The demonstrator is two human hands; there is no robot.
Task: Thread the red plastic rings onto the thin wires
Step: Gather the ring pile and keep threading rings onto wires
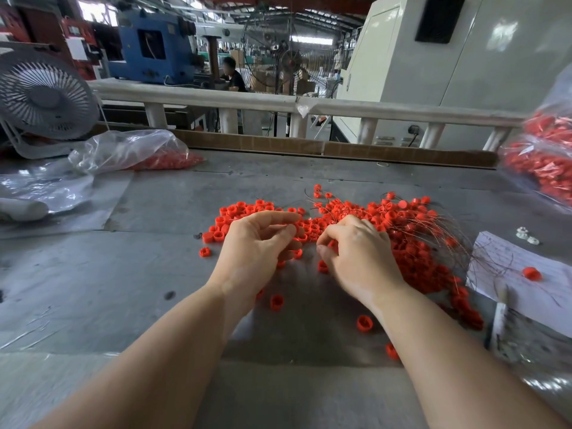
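The red plastic rings (312, 226) are lying heaped on the grey table (93, 289) just ahead of your knuckles, and the thin wires (439, 239) are fanning out rightward from the heap, their long axes running toward the paper sheet (532, 261). Your right hand (356, 252) is sitting nearer those wires, fingers curled down as if pinching something; what, I cannot tell. Your left hand (258, 243) is hovering beside it, fingers loosely bent toward a ring, grip unclear.
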